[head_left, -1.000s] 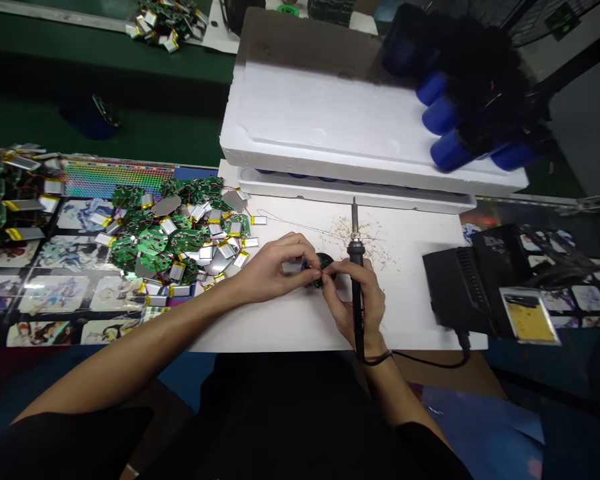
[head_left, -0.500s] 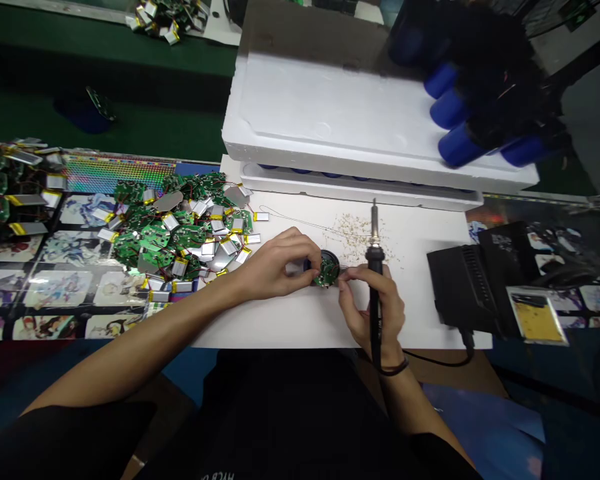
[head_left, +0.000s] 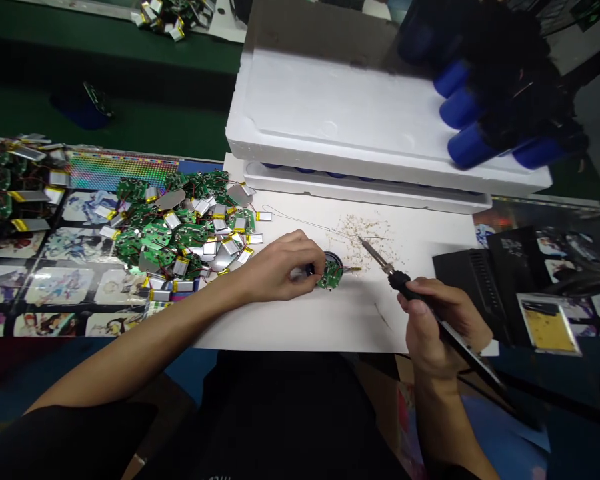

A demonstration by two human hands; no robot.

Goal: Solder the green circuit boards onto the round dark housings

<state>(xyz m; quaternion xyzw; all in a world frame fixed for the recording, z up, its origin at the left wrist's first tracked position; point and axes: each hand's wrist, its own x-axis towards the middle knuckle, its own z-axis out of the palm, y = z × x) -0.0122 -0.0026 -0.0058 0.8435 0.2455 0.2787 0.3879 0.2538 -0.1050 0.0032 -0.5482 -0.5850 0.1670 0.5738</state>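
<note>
My left hand [head_left: 287, 268] is closed, its fingertips gripping a small green circuit board [head_left: 331, 273] at the edge of a round black housing [head_left: 334, 256]. Part of the housing lies behind the fingers. A thin lead [head_left: 351, 269] sticks out to the right of the board. My right hand [head_left: 443, 327] is wrapped round the handle of a soldering iron [head_left: 403, 283]. Its metal tip points up and left, apart from the board, above scattered yellowish crumbs [head_left: 350, 233]. A fine wire [head_left: 300, 219] lies across the white work surface [head_left: 290, 327].
Left of my hand is a heap of circuit boards with silver battery packs [head_left: 190, 233]. White foam trays [head_left: 330, 120] stand at the back, with blue cylinders [head_left: 473, 143] on the right. A black box [head_left: 467, 287] and a yellow sponge tray [head_left: 547, 323] stand at right.
My right hand has moved right, away from the board, and the soldering iron has swung from upright to a slant with its tip lower and leftward. My left hand keeps its grip.
</note>
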